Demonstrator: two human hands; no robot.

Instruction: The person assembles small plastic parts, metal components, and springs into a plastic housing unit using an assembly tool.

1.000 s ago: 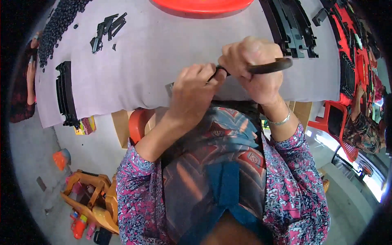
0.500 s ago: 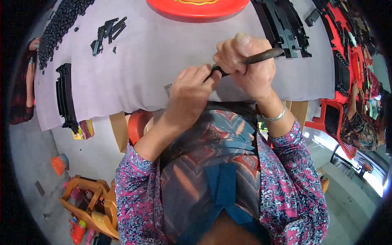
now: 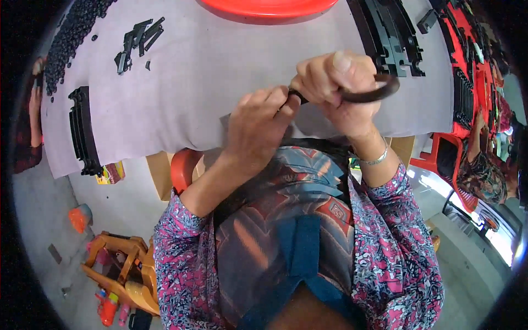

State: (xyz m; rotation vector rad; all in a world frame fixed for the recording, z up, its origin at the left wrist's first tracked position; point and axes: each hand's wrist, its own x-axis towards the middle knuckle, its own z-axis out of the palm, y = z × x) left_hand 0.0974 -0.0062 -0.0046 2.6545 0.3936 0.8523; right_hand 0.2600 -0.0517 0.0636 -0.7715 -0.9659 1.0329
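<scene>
Head camera view: we see two bare hands at work directly on the near side of a red round tray (image 3: 269,9), which serves as our landmark. The right hand (image 3: 336,91), a bracelet (image 3: 376,158) at its wrist, is closed around a dark loop-handled tool (image 3: 366,98), the loop jutting out past the little-finger side, near and to the right of the tray. The left hand (image 3: 256,126), closer to the wearer than the tray, is closed on a slim dark piece (image 3: 297,94) between the two fists; we cannot tell whether it belongs to the tool.

Of the tray we see only the near part, cut by the frame's edge, so its contents are hidden from us. Left of it, on the pale cloth (image 3: 181,93), we find a small cluster of black strips (image 3: 137,41) and, farther left, a heap of black pellets (image 3: 69,44), both lying loose. Right of the tray rests a row of long black strips (image 3: 385,38). Below and left of the tray, under the cloth's hem, stand a cardboard box (image 3: 158,173), its inside hidden from us, and a small yellow-and-red packet (image 3: 111,173).
</scene>
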